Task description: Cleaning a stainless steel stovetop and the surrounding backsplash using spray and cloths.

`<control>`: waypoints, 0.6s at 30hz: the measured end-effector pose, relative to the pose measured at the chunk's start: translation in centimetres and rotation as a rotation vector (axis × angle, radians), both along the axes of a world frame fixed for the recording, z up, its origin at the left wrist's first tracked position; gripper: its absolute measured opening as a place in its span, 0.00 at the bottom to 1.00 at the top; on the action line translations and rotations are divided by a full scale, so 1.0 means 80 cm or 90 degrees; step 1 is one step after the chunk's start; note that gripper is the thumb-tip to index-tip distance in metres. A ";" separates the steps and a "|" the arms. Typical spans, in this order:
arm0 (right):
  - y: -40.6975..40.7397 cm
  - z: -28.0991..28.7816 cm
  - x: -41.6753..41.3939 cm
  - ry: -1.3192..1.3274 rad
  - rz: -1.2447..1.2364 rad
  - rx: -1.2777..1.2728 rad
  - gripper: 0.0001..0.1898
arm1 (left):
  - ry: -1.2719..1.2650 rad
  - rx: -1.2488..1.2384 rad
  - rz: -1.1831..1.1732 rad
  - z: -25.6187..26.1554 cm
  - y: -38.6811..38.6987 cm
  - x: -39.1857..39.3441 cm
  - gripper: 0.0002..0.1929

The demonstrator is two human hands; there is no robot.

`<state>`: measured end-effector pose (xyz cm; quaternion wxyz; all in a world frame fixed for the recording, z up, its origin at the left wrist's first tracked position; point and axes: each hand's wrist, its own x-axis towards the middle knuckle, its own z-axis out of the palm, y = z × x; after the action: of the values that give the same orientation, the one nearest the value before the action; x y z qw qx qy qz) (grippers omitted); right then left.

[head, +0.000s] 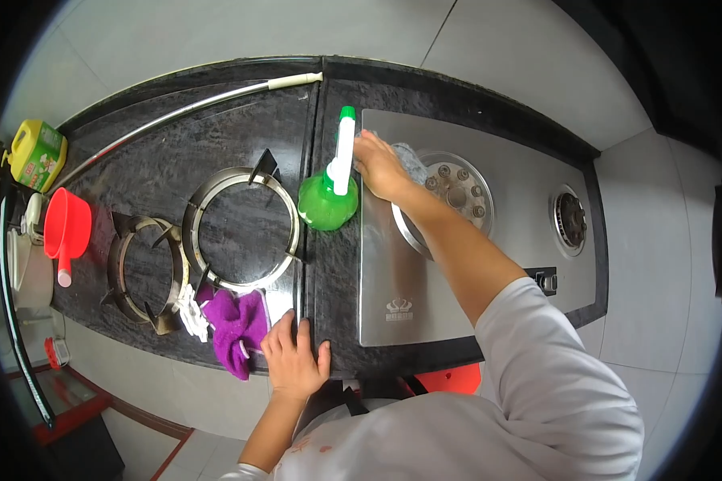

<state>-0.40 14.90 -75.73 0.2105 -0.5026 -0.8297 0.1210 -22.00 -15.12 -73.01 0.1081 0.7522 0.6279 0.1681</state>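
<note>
My right hand (380, 167) is on a grey cloth (410, 162), pressing it against the upper left part of a stainless steel gas cooktop (457, 300). Part of the cloth is hidden under the palm. Close to its left stands a green spray bottle (328, 204) with a white and green trigger head. My left hand (295, 358) rests with fingers apart on the front edge of the dark stone countertop (337, 318), holding nothing. Just left of it, a purple cloth (234, 324) lies crumpled, partly over the counter edge. The large burner (457, 189) is partly covered by my right forearm.
Two pan supports, a large one (195, 210) and a small one (117, 270), lie on the left counter beside a crumpled white cloth (192, 312). Further left are a red dipper (67, 222) and a yellow jug (37, 156). A metal pole (198, 107) lies along the back.
</note>
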 end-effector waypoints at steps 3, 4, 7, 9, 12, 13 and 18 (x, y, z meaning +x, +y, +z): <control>-0.027 0.002 -0.007 0.019 -0.027 -0.019 0.22 | 0.000 0.002 0.004 0.000 -0.002 0.000 0.26; -0.036 0.001 -0.009 0.034 -0.033 -0.029 0.24 | -0.002 0.000 0.006 0.000 -0.002 0.000 0.26; -0.061 0.002 -0.014 0.059 -0.054 -0.031 0.28 | -0.003 0.006 0.002 -0.002 -0.004 -0.001 0.26; -0.079 0.004 -0.020 0.082 -0.057 -0.031 0.30 | -0.009 0.010 0.005 -0.002 -0.006 -0.001 0.25; -0.107 0.009 -0.027 0.104 -0.104 -0.057 0.34 | -0.005 0.010 0.005 -0.006 -0.007 -0.002 0.26; -0.114 0.011 -0.027 0.103 -0.109 -0.054 0.34 | -0.007 0.013 0.000 -0.005 -0.008 -0.002 0.26; -0.144 0.024 -0.023 0.219 -0.102 -0.167 0.37 | 0.007 0.012 -0.007 -0.001 -0.009 -0.001 0.27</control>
<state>-2.25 3.39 -73.78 0.2910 -0.5620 -0.7161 0.2943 -22.12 -15.88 -73.10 0.0985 0.7573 0.6231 0.1691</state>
